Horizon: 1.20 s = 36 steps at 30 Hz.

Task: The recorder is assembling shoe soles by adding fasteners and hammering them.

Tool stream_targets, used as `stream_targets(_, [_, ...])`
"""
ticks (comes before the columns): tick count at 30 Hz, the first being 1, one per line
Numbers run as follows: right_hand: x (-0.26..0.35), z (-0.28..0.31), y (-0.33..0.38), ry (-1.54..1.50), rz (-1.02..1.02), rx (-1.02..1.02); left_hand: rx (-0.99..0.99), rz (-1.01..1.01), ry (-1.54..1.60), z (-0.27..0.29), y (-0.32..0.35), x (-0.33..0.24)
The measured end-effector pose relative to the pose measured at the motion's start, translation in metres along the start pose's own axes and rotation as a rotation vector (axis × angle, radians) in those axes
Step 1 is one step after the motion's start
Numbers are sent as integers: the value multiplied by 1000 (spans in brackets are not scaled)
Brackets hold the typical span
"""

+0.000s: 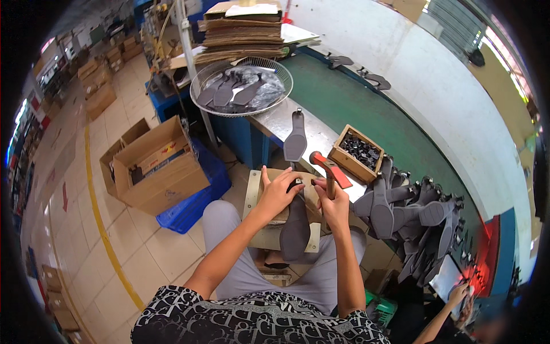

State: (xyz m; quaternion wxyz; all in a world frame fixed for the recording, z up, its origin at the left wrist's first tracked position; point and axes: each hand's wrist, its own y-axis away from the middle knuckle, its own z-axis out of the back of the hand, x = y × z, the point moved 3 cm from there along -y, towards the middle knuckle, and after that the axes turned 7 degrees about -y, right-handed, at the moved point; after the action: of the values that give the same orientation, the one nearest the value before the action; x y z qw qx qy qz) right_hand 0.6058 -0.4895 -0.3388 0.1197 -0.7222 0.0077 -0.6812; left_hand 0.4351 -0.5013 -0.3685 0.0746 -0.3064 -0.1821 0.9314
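Observation:
A dark grey shoe sole (295, 232) lies over the work stand in front of me, its broad toe end towards my body. My left hand (277, 195) grips its narrow heel end, thumb and fingers around a small black heel piece. Close by on the right, my right hand (335, 207) is closed around the wooden handle of a hammer with a red head (340, 174). Its fingertips are near the heel, beside a small dark bit too small to name. The pale metal-plated work stand (252, 192) stands between my knees. Another sole (295, 140) lies beyond my hands on the bench edge.
Right of the hammer stands a wooden box (344, 160) of small black parts. A large pile of soles (401, 209) lies further right. Ahead are a round basket (200, 106) with soles and a green conveyor belt (338, 80). Left stands an open carton (166, 186). A co-worker's hand (458, 295) shows lower right.

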Motion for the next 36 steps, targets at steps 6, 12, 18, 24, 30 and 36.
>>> stream_targets(6, [-8,-26,-17,221,44,209,-83,13,37,-4,10,16])
stream_targets(12, [-10,-23,-27,318,255,232,36,41,102,-3,11,17])
stream_targets(18, [7,-22,-29,437,379,392,-35,3,145,-2,10,17])
stream_targets(24, [19,-26,-15,523,379,228,53,17,354,-7,0,32])
stream_targets(30, [24,-12,42,-14,-194,-38,-11,89,479,9,-6,15])
stream_targets(36, [46,-4,50,210,4,50,48,66,466,6,-5,22])
